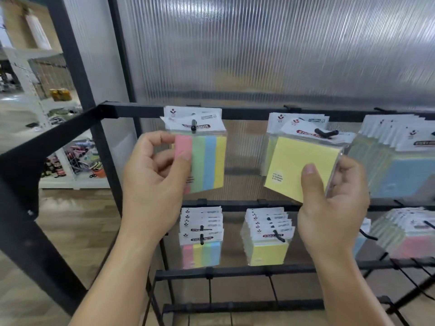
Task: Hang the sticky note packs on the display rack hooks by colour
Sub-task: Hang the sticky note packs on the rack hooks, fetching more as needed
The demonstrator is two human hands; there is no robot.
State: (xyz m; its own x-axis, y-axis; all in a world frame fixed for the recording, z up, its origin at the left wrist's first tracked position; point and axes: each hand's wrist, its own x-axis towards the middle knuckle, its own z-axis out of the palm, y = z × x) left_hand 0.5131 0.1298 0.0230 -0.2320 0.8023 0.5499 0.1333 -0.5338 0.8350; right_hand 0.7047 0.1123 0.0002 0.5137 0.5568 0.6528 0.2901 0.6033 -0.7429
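My left hand (155, 182) pinches the left edge of a striped pack (207, 161) of pink, green, blue and yellow notes, which hangs on the top-left hook (193, 125) of the black rack (247, 112). My right hand (329, 203) grips the lower right corner of a yellow pack (296, 165), thumb across its front. That pack is tilted, its white header at the tip of the top-middle hook (326, 134). More yellow packs hang behind it.
Blue packs (404, 175) fill the top-right hook. The lower bar carries striped packs (202, 245), yellow packs (268, 245) and pink packs (409, 245). Bare hooks (412, 278) stick out lower right. A ribbed translucent panel (282, 55) backs the rack; shop shelves stand far left.
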